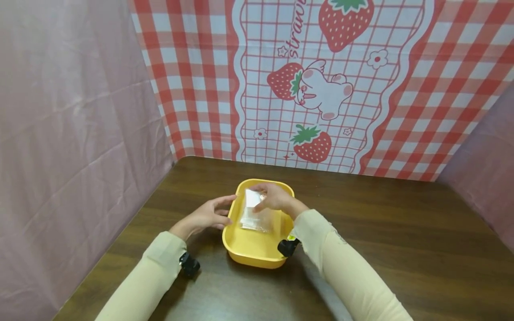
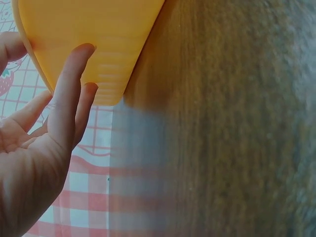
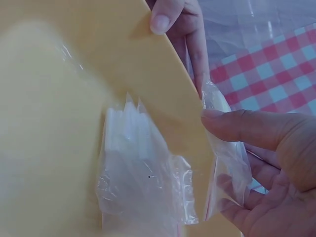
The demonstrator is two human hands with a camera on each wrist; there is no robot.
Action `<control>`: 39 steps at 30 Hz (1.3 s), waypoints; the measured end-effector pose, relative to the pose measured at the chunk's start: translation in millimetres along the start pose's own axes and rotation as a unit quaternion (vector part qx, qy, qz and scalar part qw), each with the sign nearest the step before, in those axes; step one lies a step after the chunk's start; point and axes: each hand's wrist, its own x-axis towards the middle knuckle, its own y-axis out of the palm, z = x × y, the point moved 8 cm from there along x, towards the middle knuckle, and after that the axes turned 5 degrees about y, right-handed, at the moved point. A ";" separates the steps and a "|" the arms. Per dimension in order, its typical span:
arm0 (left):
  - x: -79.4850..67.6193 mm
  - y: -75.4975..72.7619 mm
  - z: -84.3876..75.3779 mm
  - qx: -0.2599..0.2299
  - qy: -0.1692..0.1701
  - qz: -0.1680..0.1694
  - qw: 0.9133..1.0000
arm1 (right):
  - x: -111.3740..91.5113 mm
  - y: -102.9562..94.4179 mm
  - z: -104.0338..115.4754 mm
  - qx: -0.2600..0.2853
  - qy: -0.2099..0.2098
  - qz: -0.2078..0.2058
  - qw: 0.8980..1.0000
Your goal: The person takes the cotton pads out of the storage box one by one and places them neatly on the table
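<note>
A yellow plastic tray stands on the table, with small clear zip bags lying in it along its left side. My left hand holds the tray's left wall, the thumb over the rim on the inside and the other fingers along the outside. Reaching in over the tray, my right hand pinches one clear plastic bag between thumb and fingers. That bag is raised at the tray's edge, beside the other bags. White pieces show through the plastic; what they are I cannot tell.
The tray rests on a dark wooden table. A red-checked strawberry cloth hangs behind it, and a pink cloth hangs at the left. Black wrist cameras are strapped to both forearms.
</note>
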 end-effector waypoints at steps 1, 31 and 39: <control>0.0 -0.1 0.2 0.000 -0.001 -0.001 1.000 | -1.1 -1.5 1.3 -0.001 -0.001 -0.004 1.000; 0.3 -2.0 5.4 0.007 -0.014 -0.017 1.000 | -46.7 -51.8 11.9 -0.007 -0.043 -0.058 0.997; 2.0 -0.9 4.7 0.009 -0.024 -0.021 0.999 | -63.7 -62.7 0.3 -0.030 -0.046 -0.078 0.995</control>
